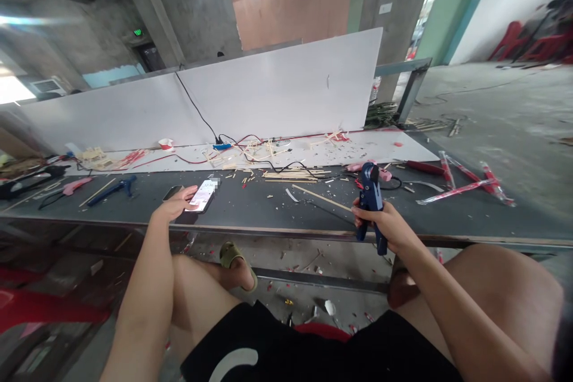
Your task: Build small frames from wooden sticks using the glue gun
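Note:
At the table's front edge on the left, my left hand (177,204) touches a phone (203,196) with a lit screen. Its fingers are stretched out over the phone's near left side. A small dark flat object (172,193) lies just behind that hand. My right hand (385,221) is wrapped round a dark blue hand cutter (370,197), held upright over the table edge with its head at the top. One thin wooden stick (323,197) runs from the tabletop to the right hand's fingertips; whether they pinch it I cannot tell.
Thin sticks (290,175) and scraps lie along the table's middle. A pink glue gun (385,174) sits behind the cutter. Red-and-clear wrapped pieces (474,185) are at right. Another blue tool (111,190) lies at left. A white panel (268,89) stands at the back.

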The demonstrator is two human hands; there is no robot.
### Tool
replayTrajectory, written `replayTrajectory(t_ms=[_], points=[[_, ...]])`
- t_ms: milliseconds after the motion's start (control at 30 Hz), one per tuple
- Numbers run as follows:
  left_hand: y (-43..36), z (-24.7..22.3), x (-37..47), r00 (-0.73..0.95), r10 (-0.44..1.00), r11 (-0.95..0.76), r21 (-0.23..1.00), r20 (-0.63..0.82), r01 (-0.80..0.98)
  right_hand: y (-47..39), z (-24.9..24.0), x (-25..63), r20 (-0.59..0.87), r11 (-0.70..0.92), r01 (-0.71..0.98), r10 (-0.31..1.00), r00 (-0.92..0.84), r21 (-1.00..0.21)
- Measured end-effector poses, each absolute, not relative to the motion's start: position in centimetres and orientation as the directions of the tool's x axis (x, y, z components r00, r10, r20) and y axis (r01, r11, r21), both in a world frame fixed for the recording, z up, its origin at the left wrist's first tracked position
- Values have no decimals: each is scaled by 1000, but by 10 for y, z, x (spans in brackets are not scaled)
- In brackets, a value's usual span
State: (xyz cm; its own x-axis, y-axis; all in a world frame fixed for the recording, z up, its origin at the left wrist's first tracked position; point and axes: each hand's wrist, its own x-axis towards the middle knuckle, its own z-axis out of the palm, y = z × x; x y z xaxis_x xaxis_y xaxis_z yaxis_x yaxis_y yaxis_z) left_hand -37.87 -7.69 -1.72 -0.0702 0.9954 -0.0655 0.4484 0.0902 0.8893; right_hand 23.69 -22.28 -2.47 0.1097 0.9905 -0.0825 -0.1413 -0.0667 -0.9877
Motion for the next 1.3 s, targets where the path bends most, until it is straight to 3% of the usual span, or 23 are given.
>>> replayTrajectory(t_ms=[567, 933, 1300], points=[[-81, -12, -376, -57, 996, 91, 857, -71, 507, -224, -21, 235, -88, -76, -102, 989, 116, -992], [-82, -14, -378, -31, 998, 63, 890, -55, 452, -224, -26, 237, -84, -69, -152, 992, 98, -986], [-74, -22, -373, -161, 987, 79, 904, -11, 421, -225, -23, 236, -87, -74, -129, 991, 101, -989]])
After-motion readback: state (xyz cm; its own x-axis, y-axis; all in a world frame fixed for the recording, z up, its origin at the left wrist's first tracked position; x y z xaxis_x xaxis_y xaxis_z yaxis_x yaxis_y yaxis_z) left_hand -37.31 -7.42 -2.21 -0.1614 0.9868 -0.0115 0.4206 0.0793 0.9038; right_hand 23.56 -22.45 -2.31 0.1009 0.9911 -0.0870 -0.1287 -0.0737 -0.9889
